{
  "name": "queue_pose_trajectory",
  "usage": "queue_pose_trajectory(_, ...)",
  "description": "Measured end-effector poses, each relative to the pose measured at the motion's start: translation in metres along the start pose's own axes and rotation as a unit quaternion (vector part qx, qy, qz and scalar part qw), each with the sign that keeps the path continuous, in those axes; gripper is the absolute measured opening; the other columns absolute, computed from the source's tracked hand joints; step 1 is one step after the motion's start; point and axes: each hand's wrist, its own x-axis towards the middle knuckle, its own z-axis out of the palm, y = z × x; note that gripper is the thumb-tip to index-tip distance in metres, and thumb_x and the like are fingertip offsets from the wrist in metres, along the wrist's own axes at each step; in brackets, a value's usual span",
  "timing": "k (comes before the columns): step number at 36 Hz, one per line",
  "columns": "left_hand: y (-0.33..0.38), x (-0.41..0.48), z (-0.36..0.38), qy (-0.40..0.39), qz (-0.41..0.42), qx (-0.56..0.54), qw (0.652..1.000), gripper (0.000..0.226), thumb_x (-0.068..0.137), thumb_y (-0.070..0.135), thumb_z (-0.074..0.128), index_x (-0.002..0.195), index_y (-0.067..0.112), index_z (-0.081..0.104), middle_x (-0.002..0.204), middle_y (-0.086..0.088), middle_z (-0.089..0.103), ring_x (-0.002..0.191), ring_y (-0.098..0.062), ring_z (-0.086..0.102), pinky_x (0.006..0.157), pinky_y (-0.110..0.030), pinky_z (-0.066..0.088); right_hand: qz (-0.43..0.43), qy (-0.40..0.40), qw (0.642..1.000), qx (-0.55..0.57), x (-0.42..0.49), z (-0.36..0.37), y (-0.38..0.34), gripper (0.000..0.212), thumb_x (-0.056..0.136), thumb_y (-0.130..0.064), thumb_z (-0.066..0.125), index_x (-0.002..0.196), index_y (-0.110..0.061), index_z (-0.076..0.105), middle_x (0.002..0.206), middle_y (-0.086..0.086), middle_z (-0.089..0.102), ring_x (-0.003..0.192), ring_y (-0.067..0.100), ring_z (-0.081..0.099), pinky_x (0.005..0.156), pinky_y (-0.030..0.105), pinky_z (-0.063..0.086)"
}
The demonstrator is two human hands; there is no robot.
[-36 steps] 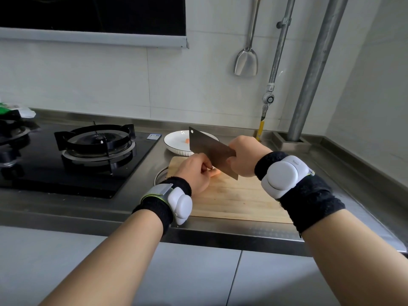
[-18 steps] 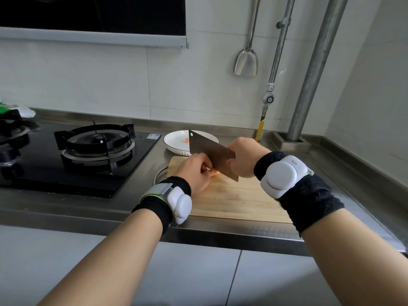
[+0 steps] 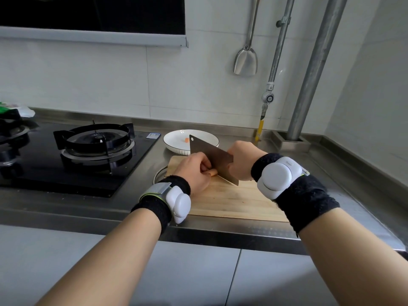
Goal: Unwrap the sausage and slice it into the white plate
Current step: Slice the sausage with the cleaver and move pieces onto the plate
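Observation:
On the wooden cutting board (image 3: 231,199) my left hand (image 3: 194,171) pins down an orange-pink sausage (image 3: 213,172); only its short end shows past my fingers. My right hand (image 3: 242,160) grips the handle of a steel cleaver (image 3: 212,155), whose blade slants down with its edge against the sausage end, right beside my left fingertips. Behind the board stands the white plate (image 3: 176,140) with one small sausage piece (image 3: 186,140) in it; the cleaver's tip hides part of the plate.
A black gas hob (image 3: 95,144) lies to the left of the board. A metal spatula (image 3: 245,60) hangs on the tiled wall, with a gas pipe (image 3: 276,62) and a thick steel pipe (image 3: 313,69) at the right. The steel counter edge (image 3: 220,233) runs in front.
The cleaver has come down slightly and shifted left onto the sausage end, so less of the sausage shows. My left hand keeps its hold.

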Motion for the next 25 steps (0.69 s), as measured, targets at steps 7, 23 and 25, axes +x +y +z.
queue_pose_trajectory(7,-0.0003,-0.0006,-0.0026,-0.004,0.005,-0.008,1.0,0.019,0.08,0.032,0.074,0.085,0.021,0.06,0.087,0.003,0.063,0.078,-0.012,0.058,0.073,-0.027,0.05,0.009,0.005,1.0,0.024,-0.0016,0.0032,0.0047,0.01,0.086,-0.016,0.051,0.077,-0.016,0.056,0.075,0.002,0.057,0.073,0.027,0.059,0.059,0.026,0.046)
queue_pose_trajectory(23,0.0044,-0.0053,-0.0045,-0.004,0.006,-0.002,1.0,0.016,0.083,0.029,0.071,0.084,0.018,0.06,0.082,0.001,0.062,0.072,-0.011,0.053,0.063,-0.016,0.041,0.002,0.06,0.998,0.025,-0.0048,-0.0031,0.0057,0.011,0.084,-0.018,0.055,0.083,-0.014,0.065,0.076,0.004,0.063,0.074,0.03,0.064,0.062,0.03,0.053)
queue_pose_trajectory(25,0.0045,-0.0051,-0.0047,-0.003,0.006,-0.002,1.0,0.013,0.084,0.027,0.071,0.084,0.02,0.06,0.082,0.002,0.062,0.074,-0.012,0.054,0.062,-0.014,0.04,-0.001,0.061,0.998,0.019,-0.0048,-0.0033,0.0045,0.012,0.085,-0.018,0.055,0.088,-0.013,0.066,0.078,0.005,0.064,0.075,0.03,0.065,0.064,0.032,0.054)
